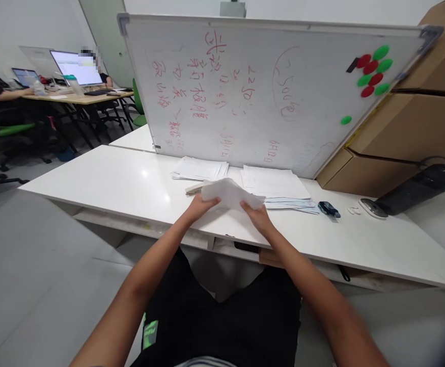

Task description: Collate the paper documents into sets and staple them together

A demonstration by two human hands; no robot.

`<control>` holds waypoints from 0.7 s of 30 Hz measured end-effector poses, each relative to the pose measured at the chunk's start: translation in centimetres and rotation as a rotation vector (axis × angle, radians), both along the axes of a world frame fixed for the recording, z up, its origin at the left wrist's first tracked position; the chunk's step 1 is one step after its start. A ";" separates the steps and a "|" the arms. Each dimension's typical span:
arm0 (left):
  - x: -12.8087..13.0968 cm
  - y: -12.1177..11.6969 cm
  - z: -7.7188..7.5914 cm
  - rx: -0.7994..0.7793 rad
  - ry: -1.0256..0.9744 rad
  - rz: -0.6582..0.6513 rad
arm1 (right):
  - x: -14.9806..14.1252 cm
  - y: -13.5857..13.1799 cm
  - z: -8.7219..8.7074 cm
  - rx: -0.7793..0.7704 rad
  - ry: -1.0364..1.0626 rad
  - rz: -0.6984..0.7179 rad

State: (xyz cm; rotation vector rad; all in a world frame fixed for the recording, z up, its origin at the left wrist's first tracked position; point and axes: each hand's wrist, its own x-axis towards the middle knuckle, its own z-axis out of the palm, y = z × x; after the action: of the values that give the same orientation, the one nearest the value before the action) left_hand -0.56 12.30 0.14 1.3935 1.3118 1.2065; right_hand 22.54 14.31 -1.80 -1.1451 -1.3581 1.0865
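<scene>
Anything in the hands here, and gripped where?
A white paper sheet: left hand at one side, right hand at the other.

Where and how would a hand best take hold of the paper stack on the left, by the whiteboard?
Probably by the left edge of the left stack, coming in from the left, thumb above, fingers beneath. It lies flat, its far edge near the whiteboard, its near right corner behind the held sheet; the left edge faces open tabletop.
</scene>
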 end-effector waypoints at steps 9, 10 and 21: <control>0.6 -0.4 -2.0 -0.090 0.037 0.044 | 0.8 -0.8 -1.1 0.018 -0.130 -0.064; 0.7 -0.4 -2.0 -0.085 0.060 0.046 | 1.0 -0.9 -1.3 0.022 -0.146 -0.074; 0.0 3.0 -1.2 0.137 0.926 0.358 | 2.9 3.7 -0.9 -0.225 -0.162 -0.091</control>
State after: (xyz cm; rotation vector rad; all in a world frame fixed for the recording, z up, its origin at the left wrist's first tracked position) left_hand -0.56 15.33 -1.10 1.9871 2.2100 0.8787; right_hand 25.44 18.06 -2.66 -1.4730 -1.3159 1.1207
